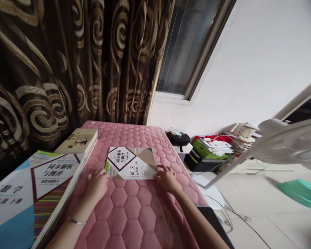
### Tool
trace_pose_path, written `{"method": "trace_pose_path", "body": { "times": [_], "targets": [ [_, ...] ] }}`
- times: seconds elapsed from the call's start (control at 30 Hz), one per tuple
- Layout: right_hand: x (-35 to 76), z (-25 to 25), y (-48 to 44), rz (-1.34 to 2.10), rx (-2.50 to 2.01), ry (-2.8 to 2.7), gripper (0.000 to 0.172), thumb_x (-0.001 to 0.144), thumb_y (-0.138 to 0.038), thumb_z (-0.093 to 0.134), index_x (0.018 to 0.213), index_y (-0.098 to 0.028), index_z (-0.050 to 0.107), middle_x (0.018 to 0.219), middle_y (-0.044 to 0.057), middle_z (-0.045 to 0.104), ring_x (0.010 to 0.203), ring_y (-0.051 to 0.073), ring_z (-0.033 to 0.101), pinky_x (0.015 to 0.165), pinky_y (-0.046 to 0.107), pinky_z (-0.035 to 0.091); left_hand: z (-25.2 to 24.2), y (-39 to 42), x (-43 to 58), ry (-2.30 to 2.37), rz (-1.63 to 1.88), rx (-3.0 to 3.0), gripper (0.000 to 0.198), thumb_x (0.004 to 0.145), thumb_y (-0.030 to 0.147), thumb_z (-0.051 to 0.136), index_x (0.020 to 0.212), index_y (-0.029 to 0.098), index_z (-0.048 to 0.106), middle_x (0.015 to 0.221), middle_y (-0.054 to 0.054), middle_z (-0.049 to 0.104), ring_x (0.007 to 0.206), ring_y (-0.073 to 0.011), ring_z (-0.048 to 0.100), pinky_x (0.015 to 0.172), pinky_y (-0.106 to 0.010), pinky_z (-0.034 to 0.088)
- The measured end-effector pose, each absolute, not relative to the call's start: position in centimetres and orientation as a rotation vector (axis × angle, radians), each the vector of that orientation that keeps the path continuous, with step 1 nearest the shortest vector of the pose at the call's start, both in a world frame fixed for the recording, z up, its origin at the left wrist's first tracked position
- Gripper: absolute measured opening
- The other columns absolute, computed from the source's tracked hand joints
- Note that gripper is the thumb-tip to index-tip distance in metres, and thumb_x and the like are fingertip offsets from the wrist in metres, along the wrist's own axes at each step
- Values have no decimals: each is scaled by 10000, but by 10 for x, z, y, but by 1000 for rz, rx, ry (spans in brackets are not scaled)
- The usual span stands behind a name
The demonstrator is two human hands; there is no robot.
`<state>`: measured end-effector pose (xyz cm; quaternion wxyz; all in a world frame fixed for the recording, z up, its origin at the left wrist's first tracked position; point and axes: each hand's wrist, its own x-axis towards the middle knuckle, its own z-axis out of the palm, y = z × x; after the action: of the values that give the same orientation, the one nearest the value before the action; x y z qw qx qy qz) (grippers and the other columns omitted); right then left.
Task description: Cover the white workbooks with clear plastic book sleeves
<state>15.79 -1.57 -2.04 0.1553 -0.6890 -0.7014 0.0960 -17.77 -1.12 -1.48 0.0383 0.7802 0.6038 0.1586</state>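
Note:
A workbook with a white, tan and striped cover lies sideways on a pink quilted surface. My left hand, with a silver bracelet at its wrist, pinches the book's left edge near the lower corner. At the opposite edge, the fingers of my right hand are bent over the lower right corner and grip it. The undersides of the fingers are hidden. Close to my left forearm is a stack of workbooks, its top one blue, white and striped.
Beige-covered books sit behind the stack, beside a patterned dark curtain. On the right stand a white fan, a black case and piled papers. Cables and a green plastic item are on the floor.

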Motion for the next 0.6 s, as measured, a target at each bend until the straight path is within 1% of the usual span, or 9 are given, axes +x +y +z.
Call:
{"method": "trace_pose_path", "body": {
  "times": [0.03,0.07,0.1,0.2,0.3,0.37,0.47,0.53,0.6],
  "targets": [
    [150,-18,-6,276,-1926,-2080,256,900,-385,528,909,-271,757,1407,40,529,1271,289,426,984,450,367,-12,-15,-163,1859,480,2421,334,848,56,432,888,193,734,1037,-101,686,1039,-281,611,846,-438,441],
    [141,-15,6,268,-1878,-2152,270,917,-370,505,946,-263,751,1408,48,532,1271,280,432,998,445,361,-11,-17,-146,1844,435,2518,350,873,63,406,922,186,730,1080,-118,675,1070,-290,599,868,-465,434],
    [130,-13,20,251,-1837,-2208,279,934,-346,482,1008,-258,736,1408,55,536,1269,267,442,1012,437,353,-10,-19,-128,1788,407,2575,359,889,69,391,934,180,730,1067,-118,677,1061,-284,599,883,-472,429],
    [97,-9,69,199,-1775,-2335,317,954,-276,450,1205,-264,644,1434,64,515,1296,237,440,1054,414,322,-15,-19,-77,1669,381,2658,358,916,85,391,964,193,729,1082,-89,677,1061,-251,588,907,-443,432],
    [76,-8,114,180,-1790,-2353,376,952,-248,458,1315,-243,555,1449,107,491,1346,239,401,1097,445,267,-28,-13,-47,1587,368,2727,350,924,82,391,973,171,725,1046,-96,676,1032,-231,582,898,-411,433],
    [71,-7,134,186,-1812,-2342,407,970,-264,432,1370,-236,504,1432,134,504,1328,252,429,1092,481,260,-36,-9,-43,1545,374,2773,348,925,77,388,991,161,719,1029,-112,675,1014,-234,579,893,-419,432],
    [74,-3,147,201,-1841,-2326,394,984,-296,427,1361,-238,525,1357,136,565,1230,263,521,1059,475,287,-40,-7,-52,1488,386,2801,362,922,67,382,995,179,719,1043,-120,675,1021,-242,575,892,-436,433],
    [81,0,147,200,-1872,-2299,361,968,-274,466,1305,-212,581,1319,132,586,1208,264,533,1035,434,303,-37,-7,-65,1451,381,2786,380,919,67,376,1009,198,722,1059,-118,675,1028,-245,573,888,-446,435],
    [90,3,140,197,-1929,-2245,325,933,-239,526,1230,-153,629,1287,146,600,1207,272,531,1001,394,322,-31,-8,-80,1470,383,2738,384,922,92,385,1017,231,731,1071,-113,675,1035,-249,570,887,-453,434]
  ]
}}
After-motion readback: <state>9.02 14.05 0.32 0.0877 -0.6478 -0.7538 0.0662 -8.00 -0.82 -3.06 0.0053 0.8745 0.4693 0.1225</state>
